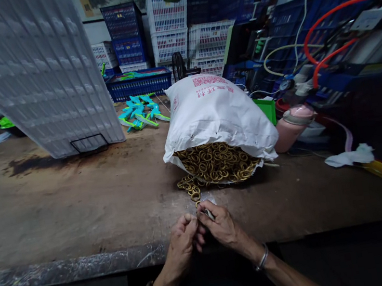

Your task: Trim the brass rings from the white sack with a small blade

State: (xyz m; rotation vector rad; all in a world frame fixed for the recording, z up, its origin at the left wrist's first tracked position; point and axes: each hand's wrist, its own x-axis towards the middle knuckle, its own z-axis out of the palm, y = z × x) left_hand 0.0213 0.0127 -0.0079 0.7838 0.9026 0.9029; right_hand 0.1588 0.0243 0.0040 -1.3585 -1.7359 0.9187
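Observation:
Close together at the table's front edge, my left hand [185, 233] and my right hand [222, 223] meet fingertip to fingertip. The left is closed in a pinch, and whatever it may hold is too small or hidden to see. Fingers of the right curl round a small, pale, slim piece [209, 214] whose kind I cannot make out. A brass-coloured ring [198, 204] shows just beyond the right fingertips; whether they touch it is unclear. Several loose rings [194, 193] trail from the mouth of a white woven sack [207, 111], which lies on its side full of such rings [216, 160].
On the wooden table [59, 209], a ribbed translucent panel [52, 78] stands at the left in a black wire stand [89, 144]. Turquoise-and-green plastic parts [142, 112] lie behind. Stacked crates [169, 24] fill the back. At right are a pink bottle [294, 125], red hoses [333, 11] and a cloth [350, 155].

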